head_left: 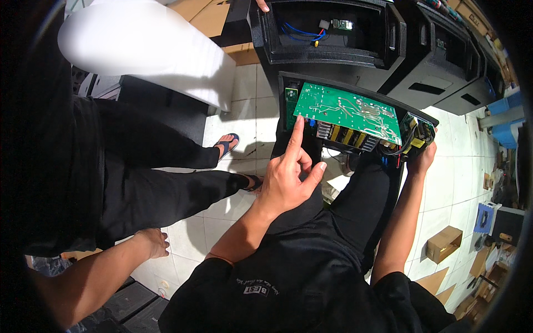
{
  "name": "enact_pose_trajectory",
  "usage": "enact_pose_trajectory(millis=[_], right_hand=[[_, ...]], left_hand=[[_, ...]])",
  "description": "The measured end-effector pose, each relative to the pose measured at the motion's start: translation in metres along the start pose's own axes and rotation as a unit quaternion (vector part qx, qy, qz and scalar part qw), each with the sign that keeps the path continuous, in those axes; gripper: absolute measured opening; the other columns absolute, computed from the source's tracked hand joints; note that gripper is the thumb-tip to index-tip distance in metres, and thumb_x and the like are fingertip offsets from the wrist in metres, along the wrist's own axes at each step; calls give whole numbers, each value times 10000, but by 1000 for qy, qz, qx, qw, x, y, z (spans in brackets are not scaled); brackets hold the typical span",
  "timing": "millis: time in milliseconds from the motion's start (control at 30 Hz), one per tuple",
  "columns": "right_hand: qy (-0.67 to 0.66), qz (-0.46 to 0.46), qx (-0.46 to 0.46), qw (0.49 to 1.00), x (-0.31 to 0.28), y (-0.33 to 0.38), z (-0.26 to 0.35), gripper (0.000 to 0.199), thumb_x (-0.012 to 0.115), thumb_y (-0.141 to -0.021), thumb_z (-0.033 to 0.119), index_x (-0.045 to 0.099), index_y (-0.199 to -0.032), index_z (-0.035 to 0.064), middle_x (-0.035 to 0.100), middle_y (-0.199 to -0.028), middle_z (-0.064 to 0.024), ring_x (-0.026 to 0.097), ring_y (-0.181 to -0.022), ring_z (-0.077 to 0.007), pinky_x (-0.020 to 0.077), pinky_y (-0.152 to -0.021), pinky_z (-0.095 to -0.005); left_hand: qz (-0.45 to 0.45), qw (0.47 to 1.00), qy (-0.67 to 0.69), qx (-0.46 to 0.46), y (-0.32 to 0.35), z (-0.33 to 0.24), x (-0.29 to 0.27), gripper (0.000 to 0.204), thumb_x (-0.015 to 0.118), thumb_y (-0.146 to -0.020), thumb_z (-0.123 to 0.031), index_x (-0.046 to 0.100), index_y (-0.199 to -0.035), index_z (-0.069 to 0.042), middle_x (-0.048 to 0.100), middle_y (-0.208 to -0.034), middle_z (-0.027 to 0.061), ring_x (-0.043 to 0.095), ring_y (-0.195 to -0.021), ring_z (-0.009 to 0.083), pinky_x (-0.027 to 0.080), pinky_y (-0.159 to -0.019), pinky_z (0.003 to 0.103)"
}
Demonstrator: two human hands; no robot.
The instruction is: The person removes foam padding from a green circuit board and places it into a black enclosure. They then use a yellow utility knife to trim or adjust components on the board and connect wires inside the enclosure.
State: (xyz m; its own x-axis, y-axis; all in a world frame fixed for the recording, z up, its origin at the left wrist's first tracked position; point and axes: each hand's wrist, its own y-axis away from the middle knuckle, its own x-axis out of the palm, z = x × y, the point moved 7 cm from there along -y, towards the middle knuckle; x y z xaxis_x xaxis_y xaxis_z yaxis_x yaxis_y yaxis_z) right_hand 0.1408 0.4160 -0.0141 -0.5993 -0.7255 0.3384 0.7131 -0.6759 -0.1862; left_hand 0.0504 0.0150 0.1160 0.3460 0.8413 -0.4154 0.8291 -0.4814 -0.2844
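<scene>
An amplifier module rests across my thighs, its black panel carrying a green circuit board that lies solder side up. Beneath the board show metal heat sinks, yellow-wrapped parts and dark cables. My left hand points with its index fingertip touching or just at the board's near left corner; the thumb stands apart and the other fingers curl, holding nothing. At the module's right end, my right hand grips the panel's edge, with most of its fingers hidden behind it.
Ahead stands a black cabinet with a rectangular opening, blue wires inside. More black cabinets stand to the right. Someone stands close on my left, one hand hanging low. A fingertip touches the cabinet top. A cardboard box lies right.
</scene>
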Motion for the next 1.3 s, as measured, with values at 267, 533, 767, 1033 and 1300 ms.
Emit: enact_pose_trajectory(millis=[267, 533, 767, 1033, 1300], right_hand=[[-32, 3, 9, 999, 5, 1, 1, 419, 437, -1105, 339, 655, -1120, -19, 695, -1008, -63, 667, -834, -132, 555, -765, -295], [-10, -7, 7, 1000, -2, 2, 0, 402, 455, -1095, 330, 668, -1101, -10, 693, -1011, -59, 663, -838, -123, 549, -765, -291], [-29, -25, -2, 999, -7, 1, -4, 344, 466, -1081, 258, 665, -1098, -22, 697, -1023, -71, 666, -848, -131, 549, -775, -294], [-27, 14, -41, 999, -9, 2, -4, 322, 480, -1069, 244, 659, -1095, -23, 695, -1032, -75, 666, -861, -141, 552, -777, -303], [-22, 8, -36, 999, -10, 3, -6, 278, 515, -1048, 231, 661, -1073, -4, 690, -983, -53, 663, -807, -133, 548, -736, -284]], left_hand=[[7, 1000, -10, -2, -1, -3, 5, 875, 754, -870, -80, 266, -1593, -7, 597, -641, 25, 458, -494, 54, 395, -495, 215], [12, 992, 122, 19, 19, 19, 11, 660, 731, -877, -55, 457, -1470, 36, 612, -662, 8, 536, -596, 53, 442, -591, 217], [137, 964, 197, -112, 54, 65, 90, 174, 734, -893, -115, 692, -1043, -38, 580, -634, -3, 547, -583, 60, 435, -578, 244], [354, 932, -78, 26, 63, 67, 138, 271, 684, -904, -314, 713, -1024, -73, 712, -861, 111, 704, -806, 336, 542, -753, 471], [387, 912, -131, 31, 66, 68, 144, 279, 695, -889, -301, 714, -1017, -54, 721, -920, 141, 702, -852, 369, 541, -794, 484]])
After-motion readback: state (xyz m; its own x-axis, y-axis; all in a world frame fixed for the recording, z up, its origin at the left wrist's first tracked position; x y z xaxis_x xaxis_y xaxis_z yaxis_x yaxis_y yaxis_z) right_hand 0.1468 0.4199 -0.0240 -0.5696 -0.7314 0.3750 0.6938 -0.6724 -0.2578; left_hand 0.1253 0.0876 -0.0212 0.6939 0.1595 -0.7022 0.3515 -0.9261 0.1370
